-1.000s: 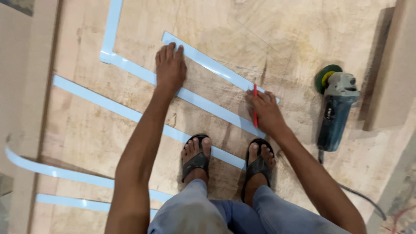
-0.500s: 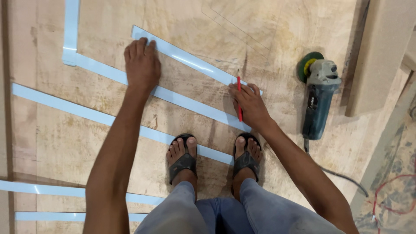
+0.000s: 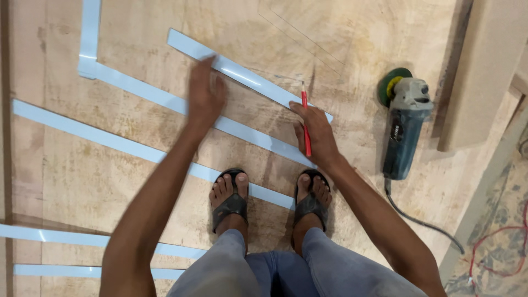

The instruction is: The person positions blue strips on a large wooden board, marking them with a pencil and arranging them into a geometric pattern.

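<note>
- A short pale blue strip [image 3: 247, 74] lies slanted on a large plywood sheet [image 3: 137, 38], and the person squats just behind it, both feet on the board.
- The right hand [image 3: 314, 135] pinches a red pencil [image 3: 305, 124] between thumb and fingers, tip pointing up at the strip's near edge, close to its right end.
- The left hand [image 3: 204, 93] is blurred; it hovers flat, fingers together, over the strip's left half, and I cannot tell whether it touches.
- A thin pencil line [image 3: 308, 41] already runs across the plywood beyond the strip, so some marking looks done. No fresh line shows along the strip's near edge, so that stroke seems not yet made.
- A longer blue strip [image 3: 159, 99] lies just nearer than the short one, roughly parallel, meeting an upright strip [image 3: 89, 33] at a corner far to its left.
- Further strips [image 3: 93, 135] lie nearer still, one passing under the sandalled feet [image 3: 231, 198].
- Well to the right of the short strip rests an angle grinder [image 3: 404, 124], teal-bodied with a green disc, its cord trailing back.
- A plain board [image 3: 484, 71] leans beyond the grinder.
</note>
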